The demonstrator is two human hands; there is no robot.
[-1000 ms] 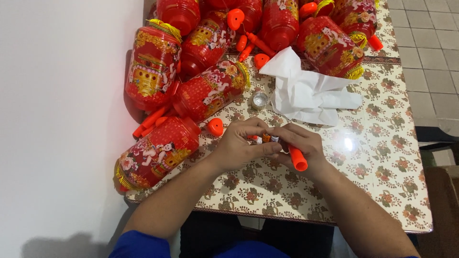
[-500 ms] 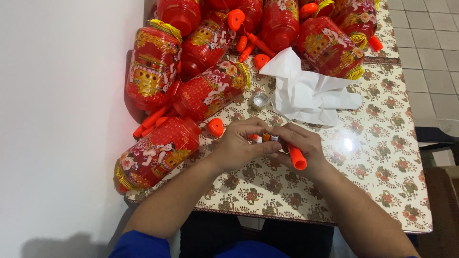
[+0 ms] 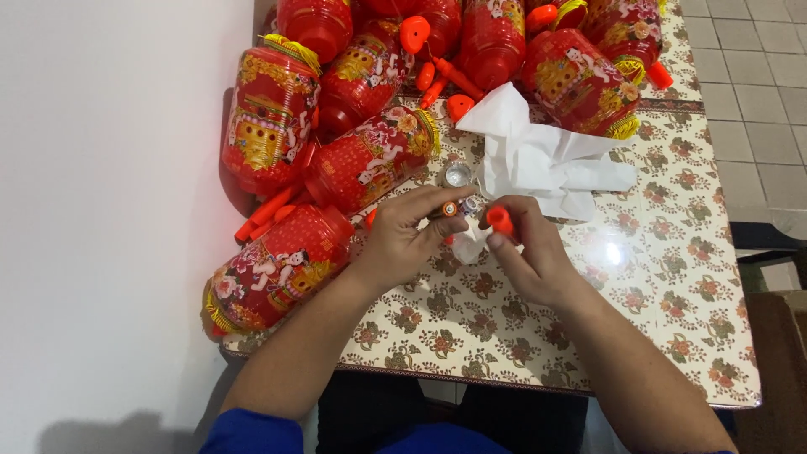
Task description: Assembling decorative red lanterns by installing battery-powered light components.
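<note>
Your left hand (image 3: 402,240) is curled, fingertips pinching a small battery (image 3: 450,208) over the desk (image 3: 672,277). Your right hand (image 3: 528,256) is closed around an orange handle (image 3: 499,220), just beside the battery, near white tissue (image 3: 538,160) and red lanterns (image 3: 282,265).

You've got one view only, a head cam, so no 2nd view shares anything. It sits above the table (image 3: 672,336) & looks steeply down, almost top-down, tilted a bit fwd. Your forearms come in from the bottom edge; your left hand (image 3: 403,240) & right hand (image 3: 530,256) meet approx. mid-frame, close to the lens. Far end of the table w/ the red lanterns (image 3: 336,168) runs to the top edge. White wall (image 3: 109,210) fills the left third; tiled floor (image 3: 756,76) shows at right.
</note>
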